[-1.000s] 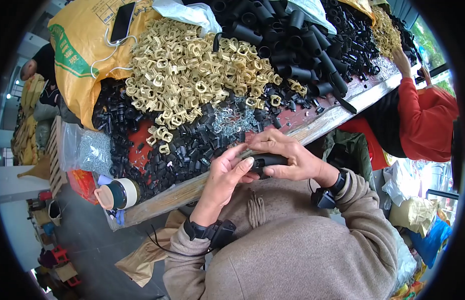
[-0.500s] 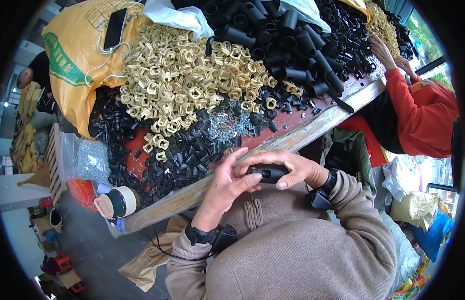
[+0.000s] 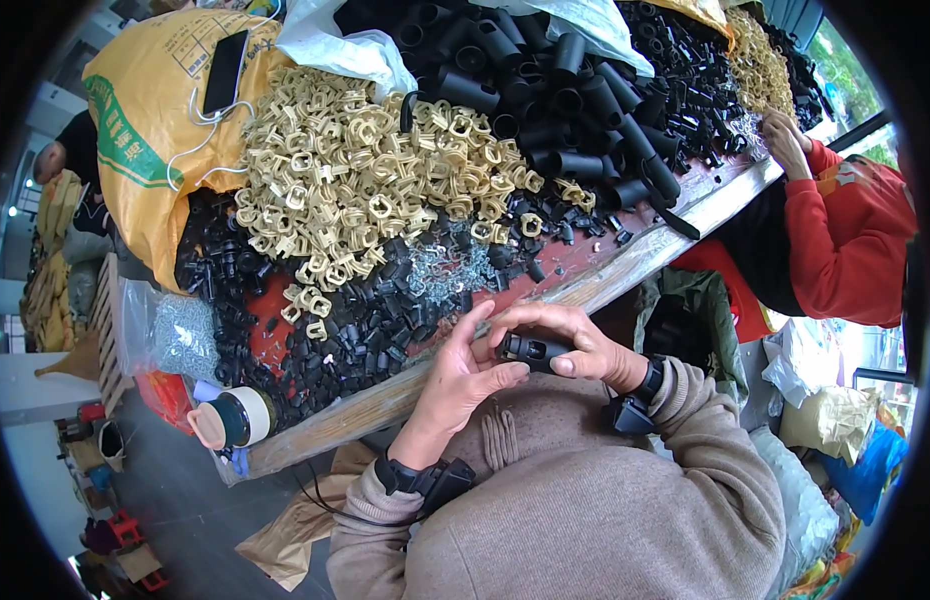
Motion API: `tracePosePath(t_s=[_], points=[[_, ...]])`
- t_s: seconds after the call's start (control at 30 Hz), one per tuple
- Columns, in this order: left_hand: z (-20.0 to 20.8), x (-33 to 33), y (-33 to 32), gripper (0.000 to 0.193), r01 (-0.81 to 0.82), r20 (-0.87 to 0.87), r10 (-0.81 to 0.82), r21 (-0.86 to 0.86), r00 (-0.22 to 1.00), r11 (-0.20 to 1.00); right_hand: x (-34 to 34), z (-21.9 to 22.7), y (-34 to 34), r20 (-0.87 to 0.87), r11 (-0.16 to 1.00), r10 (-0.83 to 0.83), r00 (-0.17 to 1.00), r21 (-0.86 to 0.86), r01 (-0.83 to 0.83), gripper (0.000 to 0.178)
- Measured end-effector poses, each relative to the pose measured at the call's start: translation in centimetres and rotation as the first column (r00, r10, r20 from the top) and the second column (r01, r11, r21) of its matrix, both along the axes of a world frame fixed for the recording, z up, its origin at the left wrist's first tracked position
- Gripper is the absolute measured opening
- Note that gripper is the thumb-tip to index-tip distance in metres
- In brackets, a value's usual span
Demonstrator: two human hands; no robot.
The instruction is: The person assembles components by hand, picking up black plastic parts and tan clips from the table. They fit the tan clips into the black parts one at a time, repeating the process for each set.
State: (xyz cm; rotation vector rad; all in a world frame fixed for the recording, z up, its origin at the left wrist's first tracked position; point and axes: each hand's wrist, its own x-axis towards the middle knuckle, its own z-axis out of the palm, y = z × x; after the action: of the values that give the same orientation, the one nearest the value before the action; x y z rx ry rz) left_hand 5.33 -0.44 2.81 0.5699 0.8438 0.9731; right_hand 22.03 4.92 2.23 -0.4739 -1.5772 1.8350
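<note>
A short black plastic tube (image 3: 537, 351) with a slot in its side lies between my two hands, above my lap by the table's wooden edge. My right hand (image 3: 595, 345) is closed around its right end, thumb below and fingers over the top. At the left end, my left hand (image 3: 455, 385) presses its thumb to the tube; the other fingers curve behind, partly hidden. Just beyond my hands lie small black plastic pieces (image 3: 370, 335), a patch of small metal springs (image 3: 447, 268) and a large heap of cream-coloured plastic clips (image 3: 335, 170).
Larger black tubes (image 3: 585, 110) are piled at the back. A yellow sack (image 3: 150, 110) carries a phone (image 3: 226, 72). Near the left corner stand a cup (image 3: 247, 415) and a bag of springs (image 3: 185, 335). At right, a co-worker in a red sleeve (image 3: 835, 240) handles parts.
The black tube has tilted, its right end dipping, and its slotted side shows more. My hands stay around it. The view has shifted slightly, and the co-worker's hands have moved.
</note>
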Motion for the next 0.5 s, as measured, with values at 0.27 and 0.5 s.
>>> tracePosePath(t_s=[0.27, 0.5], points=[[0.3, 0.1, 0.1, 0.073, 0.031, -0.066, -0.033, -0.027, 0.997, 0.999, 0.9, 0.3, -0.2, 0.037, 0.997, -0.048, 0.998, 0.055, 0.046, 0.049], [1.9, -6.2, 0.5, 0.057, -0.096, -0.332, 0.149, 0.171, 0.931, 0.981, 9.7, 3.0, -1.4, 0.424, 0.931, -0.347, 0.837, 0.267, 0.25, 0.05]])
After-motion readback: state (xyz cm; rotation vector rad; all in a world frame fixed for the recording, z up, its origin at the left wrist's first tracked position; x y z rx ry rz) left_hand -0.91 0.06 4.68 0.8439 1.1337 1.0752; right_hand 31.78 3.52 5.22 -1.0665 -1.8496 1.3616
